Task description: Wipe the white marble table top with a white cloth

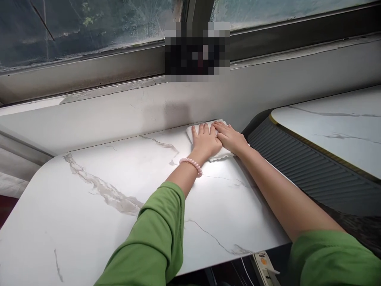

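- In the head view, we see a white cloth [220, 155], folded and soft-looking with a slightly frilled edge, at the tabletop's far edge beside the pale wall panel [119, 119].
- The left grip [207, 141] presses flat on the cloth, fingers spread and extended; the right grip [230, 137] lies flat beside it, fingers overlapping the left. We see neither curled around anything.
- The tabletop [98, 234] is smooth, glossy white with grey-brown veining and a rounded far-left corner.
- A pink, beaded-looking bracelet [193, 162] rings the left wrist, above a green sleeve [157, 222].
- Both hands hide most of the cloth, and we cannot make out its underside or folds; the right forearm covers part of the tabletop's right edge.
- A pixelated block [196, 51] masks part of the window frame [95, 71].
- To the right we see a dark ribbed panel [294, 167] beneath another veined white surface [333, 127] with a gold-coloured edge.
- A power strip [263, 268], cut off below, shows beyond the near edge.
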`<state>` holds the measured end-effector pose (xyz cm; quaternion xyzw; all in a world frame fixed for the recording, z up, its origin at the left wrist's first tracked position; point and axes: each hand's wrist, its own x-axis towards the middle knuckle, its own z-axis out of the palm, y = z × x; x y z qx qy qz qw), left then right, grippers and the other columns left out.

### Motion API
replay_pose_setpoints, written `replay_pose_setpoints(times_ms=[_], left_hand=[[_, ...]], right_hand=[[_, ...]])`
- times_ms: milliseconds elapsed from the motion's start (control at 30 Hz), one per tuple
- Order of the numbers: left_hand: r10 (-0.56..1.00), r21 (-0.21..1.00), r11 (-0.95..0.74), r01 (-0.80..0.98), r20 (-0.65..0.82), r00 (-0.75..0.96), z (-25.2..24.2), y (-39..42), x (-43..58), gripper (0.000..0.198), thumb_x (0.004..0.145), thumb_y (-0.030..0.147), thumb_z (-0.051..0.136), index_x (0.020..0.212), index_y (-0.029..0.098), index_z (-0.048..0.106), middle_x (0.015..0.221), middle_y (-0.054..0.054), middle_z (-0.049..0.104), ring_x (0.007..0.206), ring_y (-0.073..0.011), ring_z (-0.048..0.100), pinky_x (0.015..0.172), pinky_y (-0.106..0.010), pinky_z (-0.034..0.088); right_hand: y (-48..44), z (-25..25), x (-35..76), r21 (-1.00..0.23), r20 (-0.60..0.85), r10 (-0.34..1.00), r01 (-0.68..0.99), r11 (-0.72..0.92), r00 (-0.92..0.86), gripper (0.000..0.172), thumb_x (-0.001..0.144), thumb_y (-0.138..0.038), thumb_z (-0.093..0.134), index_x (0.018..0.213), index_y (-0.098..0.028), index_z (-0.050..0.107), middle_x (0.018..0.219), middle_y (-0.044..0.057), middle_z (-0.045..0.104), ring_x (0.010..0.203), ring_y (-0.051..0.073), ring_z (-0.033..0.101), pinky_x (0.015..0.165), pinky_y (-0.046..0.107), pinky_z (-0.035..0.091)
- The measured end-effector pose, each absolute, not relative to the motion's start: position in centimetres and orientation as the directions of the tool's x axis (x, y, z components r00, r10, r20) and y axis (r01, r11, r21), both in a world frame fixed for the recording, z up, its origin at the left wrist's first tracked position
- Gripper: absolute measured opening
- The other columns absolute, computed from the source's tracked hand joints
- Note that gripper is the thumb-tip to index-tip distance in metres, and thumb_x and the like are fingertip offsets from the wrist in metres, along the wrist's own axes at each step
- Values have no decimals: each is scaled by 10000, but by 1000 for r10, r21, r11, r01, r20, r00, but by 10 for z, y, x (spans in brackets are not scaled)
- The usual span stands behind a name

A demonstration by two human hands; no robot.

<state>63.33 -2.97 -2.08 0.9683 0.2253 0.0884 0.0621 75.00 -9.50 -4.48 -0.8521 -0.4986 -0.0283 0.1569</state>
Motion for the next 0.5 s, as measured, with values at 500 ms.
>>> replay_pose_setpoints(times_ms=[500], left_hand=[[483, 162, -874, 458, 184, 856, -23, -2, 661, 519, 948, 253, 254, 1434, 123, 383, 1500, -107, 377, 1396, -245, 277, 1184, -492, 110]], right_hand=[[-63, -46, 777, -323, 291, 804, 845, -427, 518, 537, 851, -244, 321, 1342, -206, 536, 1437, 25, 498, 1313, 259, 461, 1105, 446, 355]])
